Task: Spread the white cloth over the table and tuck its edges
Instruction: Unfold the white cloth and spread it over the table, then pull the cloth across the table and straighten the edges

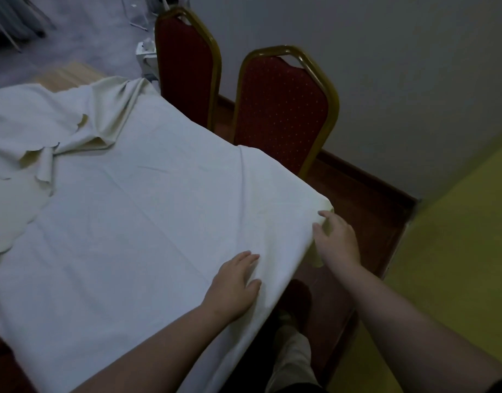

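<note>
The white cloth (147, 211) lies spread over most of the table, smooth in the middle. Its scalloped far edge is folded back and bunched at the upper left. A strip of bare wooden table (65, 75) shows beyond that bunched part. My left hand (232, 285) rests flat on the cloth near the table's right edge, fingers apart. My right hand (336, 239) is at the near right corner, fingers curled around the cloth where it drops over the corner.
Two red padded chairs with gold frames (283, 109) (184, 58) stand against the table's far right side. A grey wall and dark wooden skirting run behind them. A yellow-green wall is at the right. My leg and shoe (295, 307) show below the table edge.
</note>
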